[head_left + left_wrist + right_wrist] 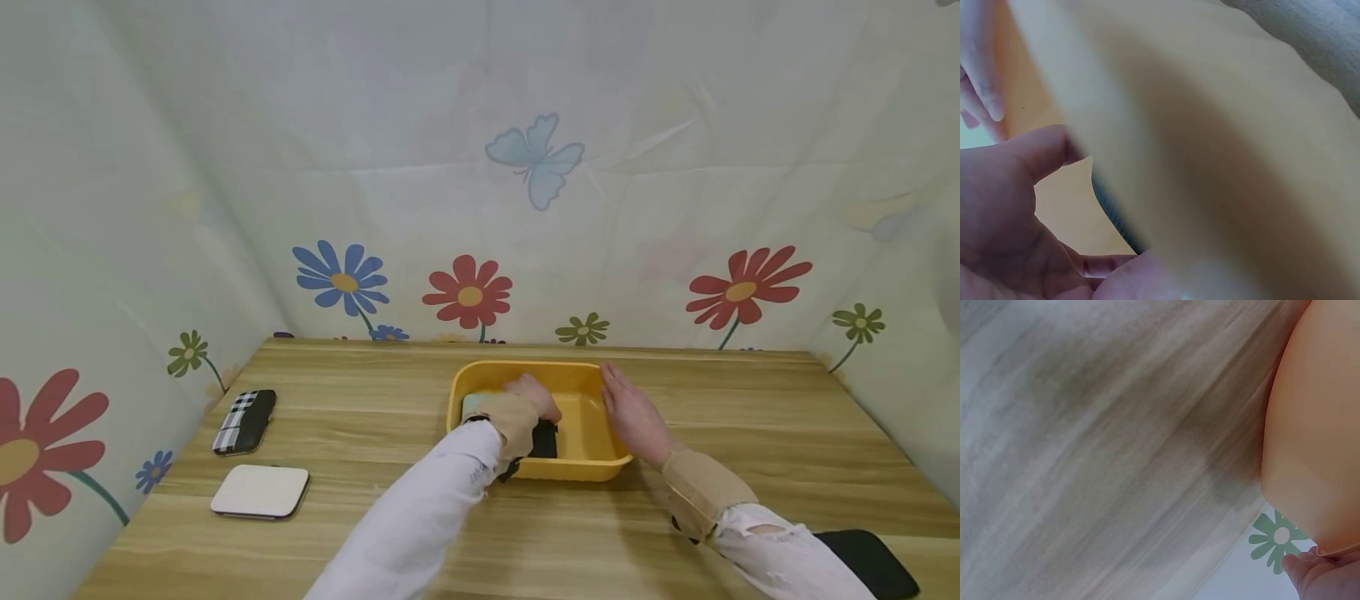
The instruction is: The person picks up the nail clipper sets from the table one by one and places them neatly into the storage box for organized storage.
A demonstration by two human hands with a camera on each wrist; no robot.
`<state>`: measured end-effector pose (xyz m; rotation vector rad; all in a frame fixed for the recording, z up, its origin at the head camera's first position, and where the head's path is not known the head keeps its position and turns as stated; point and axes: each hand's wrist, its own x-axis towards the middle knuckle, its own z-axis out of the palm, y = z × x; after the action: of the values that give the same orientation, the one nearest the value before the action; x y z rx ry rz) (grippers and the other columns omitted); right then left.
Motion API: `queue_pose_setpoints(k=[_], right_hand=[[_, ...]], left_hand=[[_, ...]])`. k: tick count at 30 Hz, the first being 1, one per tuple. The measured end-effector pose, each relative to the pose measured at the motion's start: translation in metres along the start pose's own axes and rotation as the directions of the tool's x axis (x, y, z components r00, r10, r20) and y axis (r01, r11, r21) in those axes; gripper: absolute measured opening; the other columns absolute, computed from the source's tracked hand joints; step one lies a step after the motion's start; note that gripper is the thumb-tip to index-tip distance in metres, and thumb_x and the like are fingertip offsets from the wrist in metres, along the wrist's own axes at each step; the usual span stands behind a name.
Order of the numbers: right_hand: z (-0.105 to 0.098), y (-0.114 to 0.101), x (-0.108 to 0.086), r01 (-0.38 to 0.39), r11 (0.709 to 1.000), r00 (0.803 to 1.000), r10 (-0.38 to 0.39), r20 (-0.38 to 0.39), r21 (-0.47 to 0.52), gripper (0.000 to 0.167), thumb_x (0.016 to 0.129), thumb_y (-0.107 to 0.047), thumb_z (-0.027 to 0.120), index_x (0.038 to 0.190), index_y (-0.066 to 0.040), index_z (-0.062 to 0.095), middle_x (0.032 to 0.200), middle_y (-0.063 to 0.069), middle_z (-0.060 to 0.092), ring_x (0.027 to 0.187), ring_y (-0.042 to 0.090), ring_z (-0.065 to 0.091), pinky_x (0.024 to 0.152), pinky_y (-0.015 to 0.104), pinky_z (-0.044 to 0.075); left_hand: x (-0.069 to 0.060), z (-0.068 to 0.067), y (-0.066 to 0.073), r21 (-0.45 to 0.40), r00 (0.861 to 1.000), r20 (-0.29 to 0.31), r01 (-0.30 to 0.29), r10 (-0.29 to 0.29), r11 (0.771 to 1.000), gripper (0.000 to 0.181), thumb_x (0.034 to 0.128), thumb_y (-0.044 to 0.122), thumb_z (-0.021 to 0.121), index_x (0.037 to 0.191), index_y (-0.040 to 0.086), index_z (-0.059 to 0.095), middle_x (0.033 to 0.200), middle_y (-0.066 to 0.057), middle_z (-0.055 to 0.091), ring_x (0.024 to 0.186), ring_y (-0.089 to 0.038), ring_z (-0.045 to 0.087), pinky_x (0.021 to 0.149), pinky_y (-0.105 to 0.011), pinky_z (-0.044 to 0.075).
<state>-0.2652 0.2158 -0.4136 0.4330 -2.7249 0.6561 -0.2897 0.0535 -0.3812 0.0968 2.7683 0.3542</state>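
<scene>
A yellow plastic basket (587, 472) stands on the table in front of me. My left hand (534, 395) reaches down into it with bent fingers. In the left wrist view, its thumb and fingers lie about a dark flat object with a rounded corner (1112, 212), partly hidden by the blurred basket wall. Black material (545, 439) shows below that hand in the head view. Beside the wrist, inside the basket, lies a pale mint-green piece (474, 403). My right hand (637, 417) rests with straight fingers along the basket's right wall; its fingertips (1300, 569) reach the rim.
On the left of the wooden table (360, 417) lie a flat black item with a plaid panel (245, 422) and a white rounded rectangular item (261, 492). Another black flat item (868, 562) lies by my right forearm. A flower-printed curtain (420, 208) hangs behind.
</scene>
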Motion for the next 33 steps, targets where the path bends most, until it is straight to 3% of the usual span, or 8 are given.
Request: queue_pose_setpoints(k=[3,6,9,13,18,22,28,33], right_hand=[[0.000,0.001,0.000,-0.005,1.000,1.000,0.005,0.007,0.001,0.041,0.092,-0.005,0.039,0.125,0.018,0.035,0.132,0.034,0.032,0.121,0.043,0.034,0.096,0.051,0.032],[0.000,0.001,0.000,-0.012,1.000,1.000,0.012,0.015,0.001,0.041,0.092,-0.006,0.038,0.126,0.017,0.034,0.133,0.033,0.031,0.122,0.042,0.033,0.097,0.050,0.031],[0.001,0.002,0.001,-0.007,1.000,1.000,0.007,0.006,-0.010,0.041,0.092,-0.006,0.039,0.125,0.017,0.035,0.133,0.033,0.032,0.122,0.042,0.034,0.097,0.050,0.031],[0.001,0.001,0.001,0.003,1.000,1.000,-0.003,-0.010,-0.022,0.040,0.091,-0.004,0.040,0.125,0.017,0.036,0.131,0.033,0.033,0.120,0.042,0.036,0.096,0.050,0.032],[0.001,0.000,0.001,0.004,1.000,1.000,-0.004,-0.015,-0.023,0.039,0.091,-0.004,0.040,0.124,0.017,0.037,0.131,0.033,0.034,0.120,0.042,0.037,0.096,0.049,0.032],[0.001,0.000,0.001,-0.004,1.000,1.000,0.003,-0.005,-0.021,0.040,0.092,-0.006,0.040,0.125,0.017,0.037,0.131,0.032,0.034,0.121,0.041,0.036,0.097,0.050,0.031],[-0.001,0.000,0.001,-0.012,1.000,1.000,0.012,0.005,-0.016,0.040,0.092,-0.005,0.039,0.125,0.017,0.035,0.132,0.033,0.032,0.121,0.042,0.035,0.097,0.050,0.031],[-0.002,0.000,0.001,-0.012,1.000,1.000,0.012,0.008,-0.022,0.040,0.092,-0.005,0.040,0.125,0.017,0.036,0.132,0.033,0.033,0.121,0.042,0.035,0.096,0.050,0.032]], left_hand=[[0.022,0.013,0.001,0.067,0.999,-0.033,-0.008,0.010,0.998,0.045,0.0746,0.042,0.063,0.103,0.008,0.053,0.101,-0.006,0.054,0.090,-0.020,0.052,0.079,-0.032,0.045],[0.032,0.019,0.003,0.116,0.998,-0.058,-0.005,0.012,0.993,0.046,0.0730,0.043,0.064,0.100,0.007,0.054,0.095,-0.006,0.055,0.083,-0.020,0.054,0.071,-0.030,0.047],[0.005,0.007,0.006,0.058,0.996,-0.084,0.013,-0.008,0.998,0.039,0.0721,0.040,0.066,0.091,0.006,0.058,0.084,-0.004,0.059,0.074,-0.017,0.057,0.062,-0.027,0.048],[-0.031,-0.011,0.008,0.033,0.996,-0.091,0.003,0.000,0.999,0.035,0.0748,0.037,0.065,0.090,0.005,0.060,0.084,-0.003,0.063,0.075,-0.014,0.059,0.063,-0.025,0.049],[-0.030,-0.011,0.008,-0.007,0.996,-0.090,0.019,-0.020,1.000,0.035,0.0740,0.035,0.066,0.090,0.004,0.062,0.083,-0.004,0.063,0.072,-0.014,0.058,0.061,-0.024,0.048],[-0.021,-0.007,0.006,-0.070,0.994,-0.109,0.022,-0.030,0.997,0.033,0.0705,0.031,0.070,0.086,0.003,0.063,0.079,-0.005,0.061,0.066,-0.014,0.053,0.057,-0.023,0.045],[0.003,0.006,0.003,-0.038,0.989,-0.145,-0.043,0.037,0.998,0.021,0.0714,0.026,0.067,0.069,0.007,0.062,0.068,-0.003,0.057,0.059,-0.015,0.049,0.050,-0.025,0.042],[0.000,0.002,0.002,0.003,0.986,-0.147,-0.073,0.072,0.997,0.022,0.0725,0.026,0.067,0.063,0.008,0.059,0.065,-0.002,0.055,0.056,-0.014,0.048,0.046,-0.024,0.040]])
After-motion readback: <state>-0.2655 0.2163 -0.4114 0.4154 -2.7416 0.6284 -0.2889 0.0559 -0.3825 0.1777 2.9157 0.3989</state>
